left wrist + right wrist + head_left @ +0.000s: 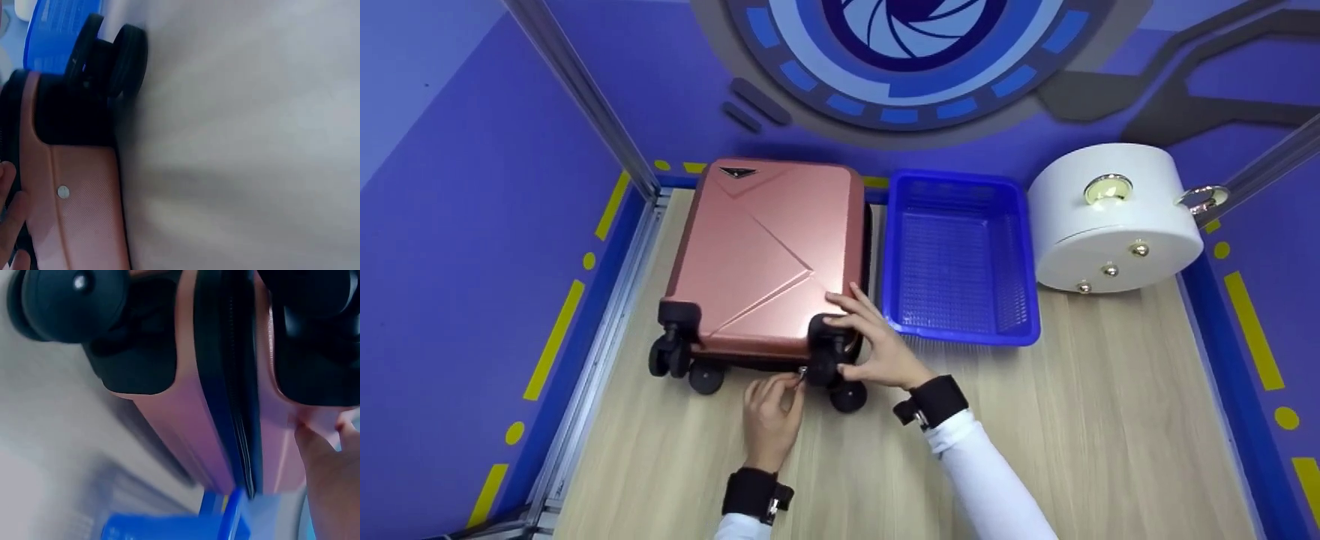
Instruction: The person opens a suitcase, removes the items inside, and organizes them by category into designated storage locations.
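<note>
A rose-pink hard-shell suitcase (769, 247) lies flat, its black wheels pointing toward the person. At its near edge my left hand (769, 412) pinches a small metal zipper pull (802, 371) between thumb and fingers. My right hand (885, 352) rests on the near right corner, fingers extended over the shell and thumb beside the black wheel (823, 366). In the right wrist view the black zipper band (230, 382) runs between the two pink shell halves, and fingertips touch the shell by a wheel housing. The left wrist view shows only a few left fingers (14, 225) near the band.
Right of the suitcase stands a blue plastic basket (960, 337). Beyond it is a white round case (1102, 180) with metal handles and gold-coloured studs. A wood-grain tabletop (1110, 420) lies beneath, with purple-blue panels (457, 262) around it.
</note>
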A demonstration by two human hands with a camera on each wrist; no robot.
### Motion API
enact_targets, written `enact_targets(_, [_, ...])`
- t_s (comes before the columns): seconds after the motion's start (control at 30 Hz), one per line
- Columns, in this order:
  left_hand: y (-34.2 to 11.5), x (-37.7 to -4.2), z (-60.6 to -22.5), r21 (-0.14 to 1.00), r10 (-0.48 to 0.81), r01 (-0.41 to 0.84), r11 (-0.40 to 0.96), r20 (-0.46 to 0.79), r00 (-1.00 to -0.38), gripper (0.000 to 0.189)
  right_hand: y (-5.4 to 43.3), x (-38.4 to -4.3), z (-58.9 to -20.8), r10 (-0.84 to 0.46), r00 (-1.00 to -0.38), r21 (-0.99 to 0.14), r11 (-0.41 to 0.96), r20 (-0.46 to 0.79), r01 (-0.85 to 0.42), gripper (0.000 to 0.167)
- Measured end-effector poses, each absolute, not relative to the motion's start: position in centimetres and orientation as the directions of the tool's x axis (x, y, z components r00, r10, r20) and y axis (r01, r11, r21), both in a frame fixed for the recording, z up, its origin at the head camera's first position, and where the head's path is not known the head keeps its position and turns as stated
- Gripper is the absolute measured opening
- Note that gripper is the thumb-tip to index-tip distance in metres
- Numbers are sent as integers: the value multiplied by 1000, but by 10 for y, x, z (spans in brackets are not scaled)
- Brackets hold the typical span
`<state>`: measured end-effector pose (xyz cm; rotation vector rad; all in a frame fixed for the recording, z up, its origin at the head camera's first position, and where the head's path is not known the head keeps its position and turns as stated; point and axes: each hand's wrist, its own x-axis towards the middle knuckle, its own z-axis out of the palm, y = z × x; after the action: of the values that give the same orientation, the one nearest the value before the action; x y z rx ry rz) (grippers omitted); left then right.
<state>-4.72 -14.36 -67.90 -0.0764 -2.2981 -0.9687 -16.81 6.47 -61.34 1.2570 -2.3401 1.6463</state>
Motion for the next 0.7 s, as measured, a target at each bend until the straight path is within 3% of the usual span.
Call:
enact_targets(0.27, [-125, -55, -674, 589, -193, 243, 771, 579, -792, 9, 83, -169, -613, -606, -720, -823, 181, 338, -538, 69])
enact_targets(0.5, [-133, -57, -674, 561, -187, 227, 796, 586, -789, 9, 75, -164, -611, -566, -741, -835, 158, 360, -527, 71])
enact_targets(0.7, [-136, -56, -675, 557, -190, 244, 794, 609, -770, 8, 74, -155, -585, -560, -750, -855, 133, 353, -502, 68])
